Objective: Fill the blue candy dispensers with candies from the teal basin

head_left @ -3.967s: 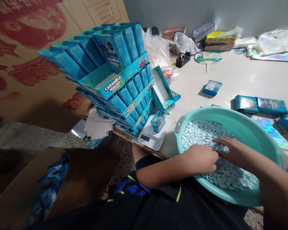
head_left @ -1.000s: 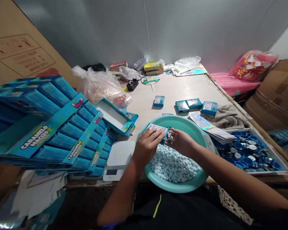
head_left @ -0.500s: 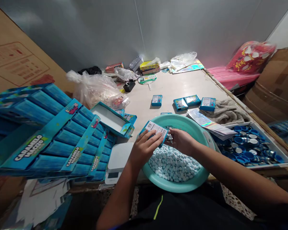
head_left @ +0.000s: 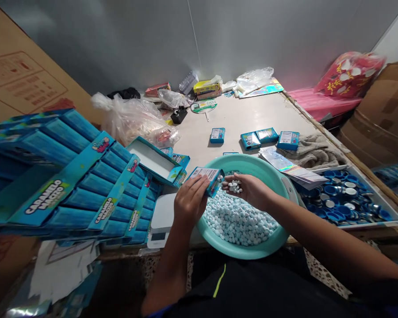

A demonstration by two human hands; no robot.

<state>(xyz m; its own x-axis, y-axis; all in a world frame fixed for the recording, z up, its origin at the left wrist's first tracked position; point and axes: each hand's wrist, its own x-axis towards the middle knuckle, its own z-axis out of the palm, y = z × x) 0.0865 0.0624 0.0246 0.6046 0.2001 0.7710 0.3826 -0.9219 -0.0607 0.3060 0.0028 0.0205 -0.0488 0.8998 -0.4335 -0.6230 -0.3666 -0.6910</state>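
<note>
My left hand (head_left: pixel 192 198) grips a small blue candy box (head_left: pixel 209 177) from above, tilted over the left part of a turquoise basin (head_left: pixel 204 236). White candies show at the box's right end, which faces my other hand. Cupped beside that end, my right hand (head_left: pixel 252 192) holds a few small white candies (head_left: pixel 235 186) on its fingers. Below both hands, a heap of pale blue and white candies (head_left: pixel 242 225) lies in the basin.
Stacked blue display cartons (head_left: pixel 76 190) and a white scale (head_left: pixel 164 214) stand left. Several closed blue boxes (head_left: pixel 217 135) lie beyond the basin. At right are a tray of blue lids (head_left: pixel 348 198), leaflets (head_left: pixel 285 168) and a grey cloth (head_left: pixel 318 152). Plastic bags (head_left: pixel 129 117) sit behind.
My left hand and the box have shifted left and the box has turned, so its end shows candies. My right hand has turned palm up, with the candies on its fingers now visible.
</note>
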